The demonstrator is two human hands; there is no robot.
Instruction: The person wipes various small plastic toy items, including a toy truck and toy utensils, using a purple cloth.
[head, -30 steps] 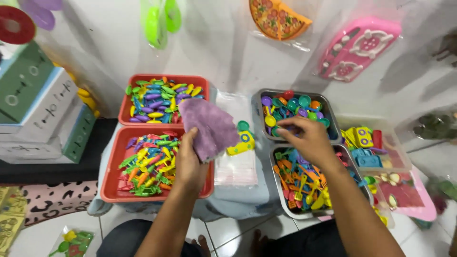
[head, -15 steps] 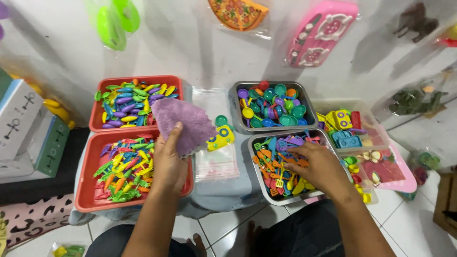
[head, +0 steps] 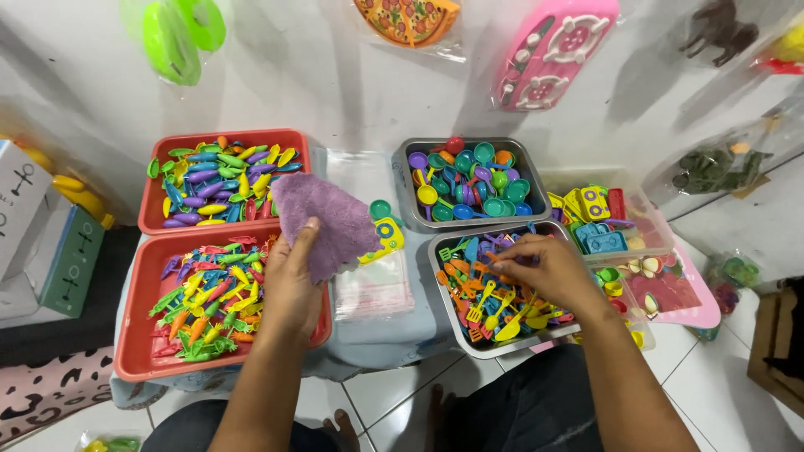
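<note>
Presently the left hand point(head: 291, 280) pinches a purple cloth point(head: 322, 219) between thumb and fingers, holding it above the seam where the two red trays meet the middle of the table. Right hand point(head: 544, 269) is curled down into the near metal tray point(head: 469, 343), fingertips closed among small plastic utensils point(head: 494, 305); which piece it grips cannot be told. Far metal tray point(head: 408, 180) holds little coloured spoons and bowls. Near red tray point(head: 138, 360) carries toy vegetables and fish shapes, and its front edge overhangs the table's near edge; a push from the left forearm would likely tip it. Far red tray point(head: 226, 138) is packed with leaf-like pieces. Judged risk: the hanging cloth could drag across the yellow toy point(head: 387, 238) and green cap point(head: 380, 208) lying on the clear bags point(head: 374, 285) at the table's centre and sweep them off. The right wrist sits against the metal tray's rim, so a quick lift may scatter utensils. A clear box of yellow and blue pieces point(head: 599, 219) and a pink tray point(head: 699, 305) crowd the right edge, leaving little room to set anything down. Packaged toys hang on the wall behind.
</note>
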